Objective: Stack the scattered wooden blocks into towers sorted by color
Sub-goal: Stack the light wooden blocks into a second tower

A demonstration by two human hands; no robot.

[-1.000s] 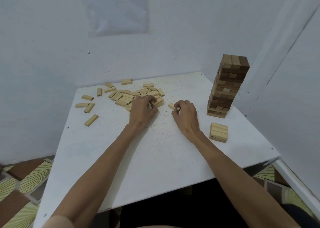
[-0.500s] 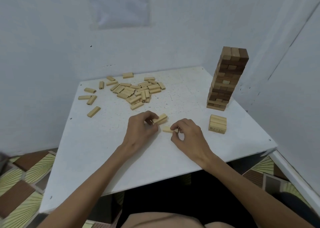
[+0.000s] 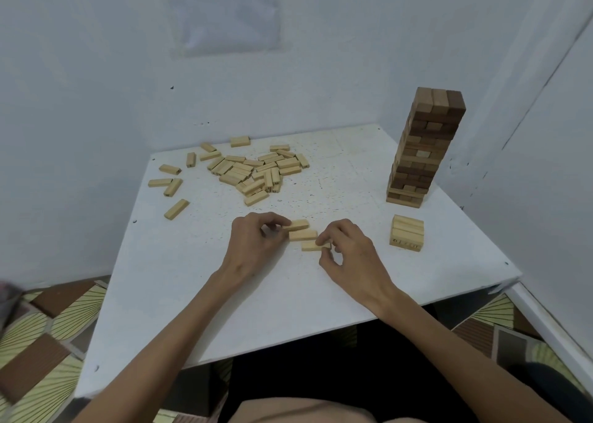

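Note:
Three light wooden blocks lie side by side on the white table [image 3: 288, 294] between my hands. My left hand [image 3: 253, 243] pinches the far block [image 3: 298, 224] at its left end. The middle block [image 3: 303, 234] lies just below it. My right hand [image 3: 349, 252] pinches the near block [image 3: 313, 246] at its right end. A scattered pile of light blocks [image 3: 256, 172] lies at the back left. A tall tower of brown blocks [image 3: 423, 146] stands at the back right, with a short stack of light blocks [image 3: 407, 232] in front of it.
Loose light blocks [image 3: 170, 186] lie apart near the table's left edge. White walls close the table in at the back and right. A sheet of paper [image 3: 224, 8] hangs on the back wall. Patterned floor tiles [image 3: 38, 332] show below the left edge.
Both hands have drawn back from the pile toward the table's middle, bringing light blocks with them. Three blocks now lie in a row between the hands.

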